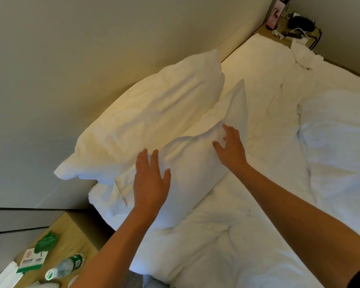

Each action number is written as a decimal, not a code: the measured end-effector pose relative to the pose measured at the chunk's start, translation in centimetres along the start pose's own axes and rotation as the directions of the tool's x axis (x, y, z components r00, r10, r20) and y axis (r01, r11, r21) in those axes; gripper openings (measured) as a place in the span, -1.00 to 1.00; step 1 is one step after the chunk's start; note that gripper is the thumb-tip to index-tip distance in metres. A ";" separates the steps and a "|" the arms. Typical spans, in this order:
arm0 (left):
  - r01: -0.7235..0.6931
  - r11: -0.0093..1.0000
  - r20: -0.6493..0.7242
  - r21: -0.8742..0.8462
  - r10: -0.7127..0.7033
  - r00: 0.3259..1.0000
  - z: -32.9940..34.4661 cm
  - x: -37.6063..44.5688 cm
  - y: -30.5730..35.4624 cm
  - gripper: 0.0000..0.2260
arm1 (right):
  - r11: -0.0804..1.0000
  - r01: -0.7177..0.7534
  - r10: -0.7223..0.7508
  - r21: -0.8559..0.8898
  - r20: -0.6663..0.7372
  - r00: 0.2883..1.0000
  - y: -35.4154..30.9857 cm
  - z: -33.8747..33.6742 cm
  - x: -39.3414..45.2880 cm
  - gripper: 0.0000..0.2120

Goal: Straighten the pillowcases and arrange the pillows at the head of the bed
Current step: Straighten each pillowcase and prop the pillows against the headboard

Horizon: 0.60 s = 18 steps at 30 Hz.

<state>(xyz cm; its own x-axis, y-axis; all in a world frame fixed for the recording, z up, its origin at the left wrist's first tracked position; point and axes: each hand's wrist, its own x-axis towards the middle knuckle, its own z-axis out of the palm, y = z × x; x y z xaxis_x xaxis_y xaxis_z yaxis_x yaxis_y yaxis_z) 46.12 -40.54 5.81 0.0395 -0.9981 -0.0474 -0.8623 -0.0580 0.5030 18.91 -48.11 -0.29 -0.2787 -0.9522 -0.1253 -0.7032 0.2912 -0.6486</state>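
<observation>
Pressing flat on the near pillow (187,163), left hand (150,179) with fingers straight and slightly spread, palm down on its lower end; nothing gripped. Resting on the same pillow's upper part, right hand (231,146), fingers extended and fanned, thumb apart, likewise holding nothing. Both forearms reaching in from the bottom edge, the right one crossing above the rumpled duvet (227,235).

Lying slantwise across the head of the bed (264,84), near pillow in a creased white case, one corner poking up beyond the right hand. Just behind and touching it, a second pillow (146,117), also white, leaning against the pale headboard wall (71,59), its lower corner overhanging the mattress edge toward the left.

Spreading to the right, wrinkled white sheet, and further right a bunched mass of white bedding (337,142). At the far end, a small crumpled white cloth (306,57) at the bed's corner.

Standing at lower left beside the bed, wooden nightstand (79,229) bearing a plastic bottle (64,267) lying on its side with a green label, a green leaf-shaped card (46,242), a green and white card (30,261) and a white folded item at the frame edge. At top right, another wooden table (266,30) carrying a dark rounded object (301,22), white cables and a pink upright card (277,13).
</observation>
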 end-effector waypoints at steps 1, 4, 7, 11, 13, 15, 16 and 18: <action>-0.084 0.996 -0.010 0.033 0.085 0.996 0.6 -0.6 0.4 -0.43 | 0.997 -0.057 0.055 0.054 0.036 0.998 0.7 0.6 -1.2 -0.27; -0.298 0.948 0.050 0.111 0.294 0.955 3.3 -2.4 0.7 -0.44 | 0.966 -0.226 0.203 0.126 0.176 0.963 2.7 2.5 -4.1 -0.14; -0.392 0.894 0.314 0.219 0.316 0.895 6.5 -4.0 -0.7 -0.39 | 0.931 -0.328 0.282 0.159 0.256 0.925 4.0 4.6 -5.7 0.00; -0.484 0.791 0.430 0.373 0.315 0.846 9.2 -3.8 -4.0 -0.19 | 0.738 -0.585 0.474 0.337 0.359 0.804 5.0 7.3 -6.2 0.23; -0.488 0.787 0.411 0.377 0.330 0.850 10.1 -3.2 -5.6 -0.10 | 0.594 -0.699 0.537 0.398 0.451 0.713 5.2 8.7 -6.2 0.32; -0.497 0.780 0.368 0.379 0.366 0.855 10.9 -2.4 -7.1 -0.14 | 0.512 -0.736 0.544 0.443 0.496 0.677 5.4 10.2 -5.8 0.36; -0.509 0.773 0.340 0.379 0.395 0.853 11.2 -2.0 -7.7 -0.20 | 0.495 -0.735 0.541 0.464 0.498 0.678 5.3 11.0 -5.5 0.36; -0.524 0.767 0.296 0.371 0.437 0.849 11.7 -0.7 -8.9 -0.33 | 0.492 -0.711 0.531 0.501 0.474 0.702 4.7 12.5 -4.5 0.34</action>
<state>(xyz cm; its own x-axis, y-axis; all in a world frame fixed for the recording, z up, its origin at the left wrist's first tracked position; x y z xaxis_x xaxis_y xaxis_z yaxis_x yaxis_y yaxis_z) 47.89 -39.04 -8.78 -0.4928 -0.8668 -0.0762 -0.8691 0.4862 0.0906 25.01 -43.57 -12.17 -0.2589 -0.5576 -0.7887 0.1802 0.7743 -0.6066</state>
